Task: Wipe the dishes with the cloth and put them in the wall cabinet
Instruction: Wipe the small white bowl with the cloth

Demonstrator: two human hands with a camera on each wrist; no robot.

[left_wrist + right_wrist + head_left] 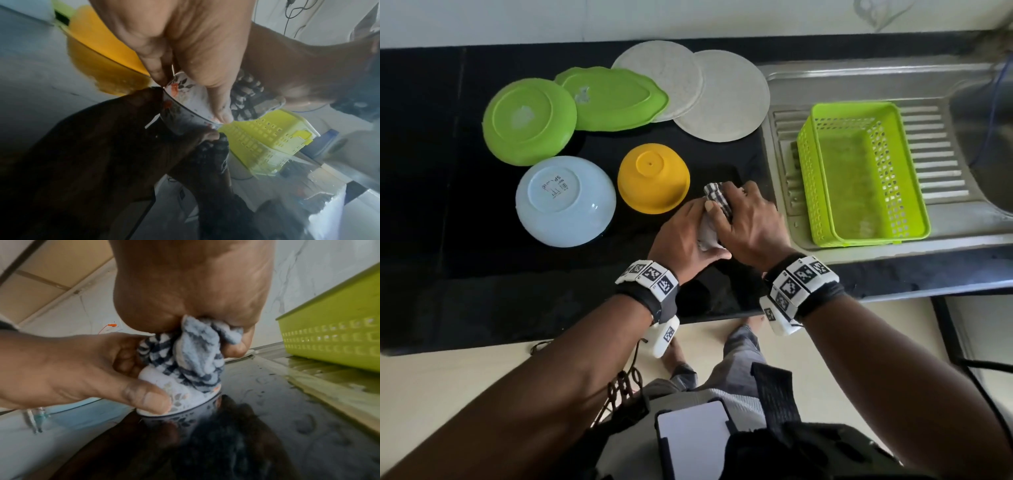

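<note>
A small white cup with a flower print [176, 395] stands rim-down on the black counter [431, 171]. My left hand [688, 233] grips its side, thumb and fingers curled round it [185, 99]. My right hand [750, 219] clutches a bunched blue-and-white checked cloth [195, 353] and presses it onto the top of the cup. In the head view the cloth [717, 197] shows between my hands and the cup [707, 236] is mostly hidden.
Upside down on the counter lie a yellow bowl [654, 178], a pale blue bowl [565, 200], a round green plate [529, 121], a leaf-shaped green plate [613, 97] and two off-white plates [726, 99]. A green perforated basket [859, 174] sits on the steel drainboard [945, 137] to the right.
</note>
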